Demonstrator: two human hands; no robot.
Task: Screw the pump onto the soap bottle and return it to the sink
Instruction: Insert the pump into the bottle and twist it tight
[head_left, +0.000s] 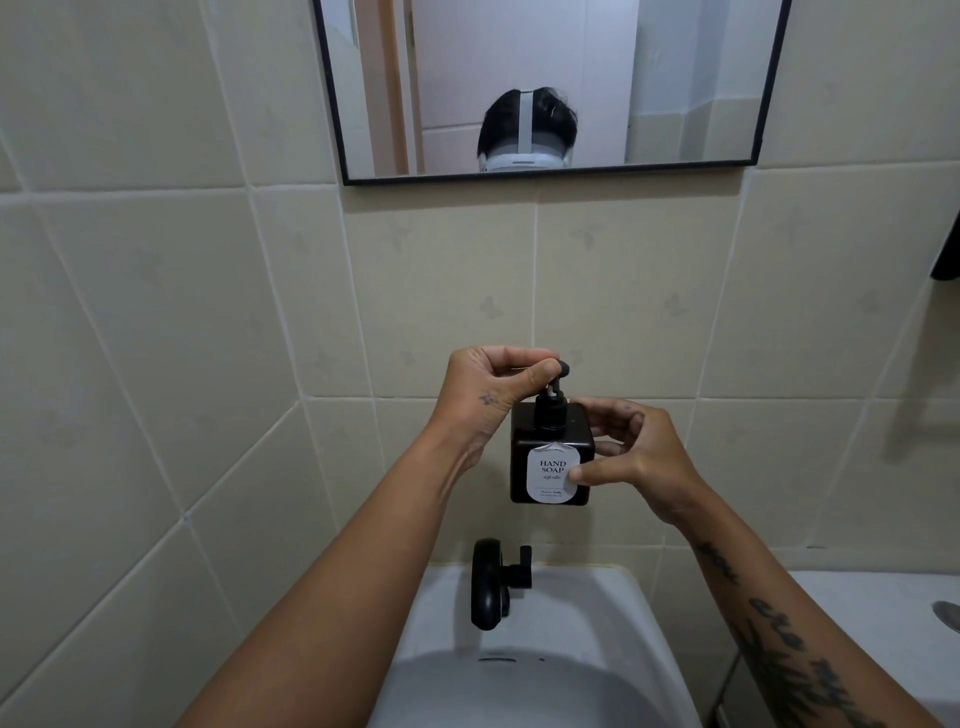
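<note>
A dark square soap bottle with a white "HAND SOAP" label is held up in the air above the sink, in front of the tiled wall. My right hand grips its right side, thumb on the label. The black pump sits in the bottle's neck, upright. My left hand is closed around the pump head from the left, fingers curled over its top; only the nozzle tip shows past my thumb.
A black faucet stands at the back of the white sink, directly below the bottle. A black-framed mirror hangs on the wall above. A white counter lies at the right, and a dark object hangs at the right edge.
</note>
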